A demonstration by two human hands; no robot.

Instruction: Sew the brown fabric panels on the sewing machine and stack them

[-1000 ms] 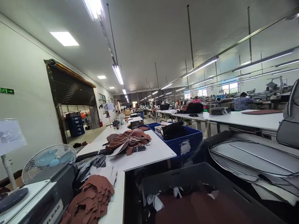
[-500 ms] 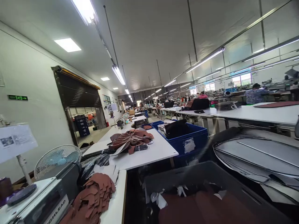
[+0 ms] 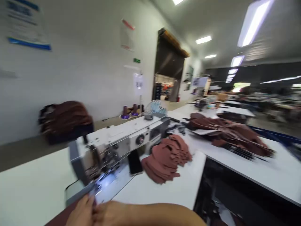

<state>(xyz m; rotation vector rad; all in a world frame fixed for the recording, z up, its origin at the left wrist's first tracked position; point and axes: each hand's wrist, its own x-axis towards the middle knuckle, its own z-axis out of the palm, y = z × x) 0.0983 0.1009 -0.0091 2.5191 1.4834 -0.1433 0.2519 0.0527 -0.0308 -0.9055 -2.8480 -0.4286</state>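
Observation:
A white sewing machine (image 3: 122, 133) stands on the table, its lamp lighting the bed by the needle area. My left hand (image 3: 81, 212) is at the bottom edge, just in front of that lit spot, with bent fingers closed on a dark brown piece of material (image 3: 61, 216). Close against it, my right hand (image 3: 103, 212) reaches in from the right, its blurred fingers closed at the same piece's edge. Much of the piece lies under the hands or out of view.
Reddish-brown cut pieces (image 3: 166, 157) lie stacked right of the machine beside a black phone (image 3: 134, 162). More brown pieces (image 3: 225, 130) cover part of the adjoining table. Thread cones (image 3: 134, 110) and a fan (image 3: 155, 107) stand behind. A brown heap (image 3: 68, 117) sits by the wall.
The view has swung left and down, from the workshop floor and bins toward the sewing machine. Both hands and the brown piece have come into view.

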